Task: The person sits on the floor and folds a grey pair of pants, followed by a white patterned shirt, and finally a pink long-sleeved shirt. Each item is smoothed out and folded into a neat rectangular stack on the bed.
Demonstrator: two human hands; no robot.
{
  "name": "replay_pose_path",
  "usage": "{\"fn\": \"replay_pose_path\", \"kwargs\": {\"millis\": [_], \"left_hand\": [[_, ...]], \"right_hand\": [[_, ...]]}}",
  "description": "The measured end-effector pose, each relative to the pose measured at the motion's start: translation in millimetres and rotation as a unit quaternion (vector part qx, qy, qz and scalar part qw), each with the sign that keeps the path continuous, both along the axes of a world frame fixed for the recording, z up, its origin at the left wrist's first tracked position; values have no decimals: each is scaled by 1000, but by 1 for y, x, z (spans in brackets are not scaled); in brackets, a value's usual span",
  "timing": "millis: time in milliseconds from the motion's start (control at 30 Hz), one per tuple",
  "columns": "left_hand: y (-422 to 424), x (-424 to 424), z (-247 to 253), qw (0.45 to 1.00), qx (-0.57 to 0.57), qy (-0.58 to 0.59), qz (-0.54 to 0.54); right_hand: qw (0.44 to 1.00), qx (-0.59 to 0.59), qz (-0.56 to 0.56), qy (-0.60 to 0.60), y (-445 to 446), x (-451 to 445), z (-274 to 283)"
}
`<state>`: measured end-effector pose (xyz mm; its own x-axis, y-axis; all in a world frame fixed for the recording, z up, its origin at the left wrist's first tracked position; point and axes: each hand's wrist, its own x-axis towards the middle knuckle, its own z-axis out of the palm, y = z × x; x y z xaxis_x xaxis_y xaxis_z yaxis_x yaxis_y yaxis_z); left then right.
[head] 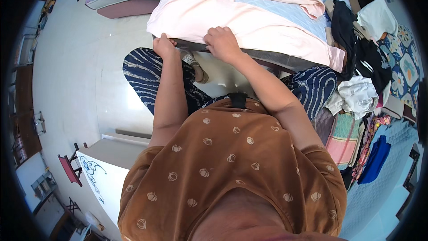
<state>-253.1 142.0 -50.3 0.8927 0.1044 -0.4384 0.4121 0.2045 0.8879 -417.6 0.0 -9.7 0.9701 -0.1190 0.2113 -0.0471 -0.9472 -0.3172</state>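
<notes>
A pale pink long-sleeved garment (207, 13) lies spread on a light blue quilted bed cover (294, 11), its sleeves stretching to the right. My left hand (164, 45) pinches the garment's lower left corner at the bed's edge. To the right of it, my right hand (222, 42) rests on the near edge with curled fingers; whether it grips the fabric I cannot tell. The far end of the garment is cut off by the top of the view.
Dark garments (371, 63) and a crumpled white cloth (357, 93) are heaped at the right. Folded clothes, one a blue garment (376, 160), lie below them. A white cabinet (113, 150) and a folding stool (72, 169) stand at the lower left.
</notes>
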Motion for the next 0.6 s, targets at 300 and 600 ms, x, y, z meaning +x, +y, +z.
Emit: {"fn": "replay_pose_path", "kwargs": {"millis": [300, 600], "left_hand": [[-21, -32, 46, 706, 447, -536, -120], [-32, -48, 74, 601, 588, -288, -459]], "right_hand": [[988, -39, -132, -67, -21, -32, 21], [928, -93, -361, -6, -93, -133, -4]]}}
